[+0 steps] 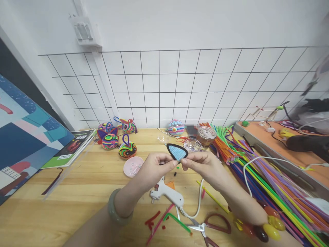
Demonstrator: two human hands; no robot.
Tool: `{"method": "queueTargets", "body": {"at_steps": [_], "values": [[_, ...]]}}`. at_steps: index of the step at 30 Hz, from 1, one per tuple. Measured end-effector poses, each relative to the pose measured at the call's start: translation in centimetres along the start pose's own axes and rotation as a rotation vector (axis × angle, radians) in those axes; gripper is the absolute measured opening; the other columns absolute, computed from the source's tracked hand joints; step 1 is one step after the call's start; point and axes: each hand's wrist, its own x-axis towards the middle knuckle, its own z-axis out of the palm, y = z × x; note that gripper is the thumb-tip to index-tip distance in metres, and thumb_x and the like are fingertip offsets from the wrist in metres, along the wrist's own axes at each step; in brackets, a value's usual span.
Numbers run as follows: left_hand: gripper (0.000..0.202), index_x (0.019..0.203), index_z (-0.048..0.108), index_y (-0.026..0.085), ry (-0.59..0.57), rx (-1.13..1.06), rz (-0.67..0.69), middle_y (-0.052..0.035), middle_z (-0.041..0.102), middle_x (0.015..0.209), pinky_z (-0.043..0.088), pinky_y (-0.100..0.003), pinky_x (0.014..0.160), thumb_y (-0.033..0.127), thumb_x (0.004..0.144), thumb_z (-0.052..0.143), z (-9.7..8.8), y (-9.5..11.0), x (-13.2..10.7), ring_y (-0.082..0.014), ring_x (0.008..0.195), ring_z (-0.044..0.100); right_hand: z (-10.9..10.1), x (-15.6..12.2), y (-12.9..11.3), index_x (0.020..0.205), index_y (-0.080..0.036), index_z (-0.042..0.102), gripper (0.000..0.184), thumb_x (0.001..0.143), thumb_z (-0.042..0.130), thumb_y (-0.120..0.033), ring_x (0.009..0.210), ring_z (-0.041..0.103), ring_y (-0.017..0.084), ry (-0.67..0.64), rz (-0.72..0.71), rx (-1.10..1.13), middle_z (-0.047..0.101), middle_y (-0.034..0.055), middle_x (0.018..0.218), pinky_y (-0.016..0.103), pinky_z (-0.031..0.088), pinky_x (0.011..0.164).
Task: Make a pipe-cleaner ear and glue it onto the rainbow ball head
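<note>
A small fan-shaped piece [177, 152], light blue inside with a fuzzy black border, is held up above the table between both hands. My left hand [159, 168] pinches its lower left edge between thumb and fingers. On the other side, my right hand [203, 164] grips the lower right edge the same way. Below the hands lies a white hot glue gun [168, 193] with its cord curling to the right. Scissors with dark red handles [205, 227] rest near the front, beside a bent green pipe cleaner [178, 223] and red scraps [153, 219].
A pink dish [133, 167] with small clear bits sits left of the hands. Colourful wound ornaments [128, 150] stand behind it, near the gridded wall [151, 82]. Bundles of pipe cleaners [272, 185] spread along the right. Magazines [74, 151] lie at the left.
</note>
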Motion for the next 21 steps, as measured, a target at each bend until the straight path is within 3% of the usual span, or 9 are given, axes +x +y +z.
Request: {"method": "queueTargets", "body": {"at_steps": [5, 21], "values": [[0.025, 0.072, 0.064, 0.015, -0.014, 0.024, -0.002, 0.0052, 0.043, 0.053, 0.032, -0.02, 0.04, 0.04, 0.076, 0.058, -0.1, -0.1, 0.0, -0.0061, 0.041, 0.036, -0.2, 0.1, 0.3, 0.061, -0.016, 0.065, 0.026, 0.078, 0.063, -0.035, 0.062, 0.052, 0.013, -0.017, -0.005, 0.004, 0.062, 0.001, 0.062, 0.024, 0.039, 0.061], [0.017, 0.07, 0.064, 0.014, -0.013, 0.037, 0.056, 0.0041, 0.051, 0.056, 0.035, -0.019, 0.046, 0.028, 0.076, 0.058, 0.1, 1.0, -0.2, -0.0072, 0.048, 0.043, -0.2, 0.1, 0.1, 0.061, -0.015, 0.066, 0.029, 0.08, 0.06, -0.036, 0.055, 0.05, 0.011, 0.016, 0.014, 0.001, 0.059, -0.0012, 0.055, 0.024, 0.038, 0.057]]}}
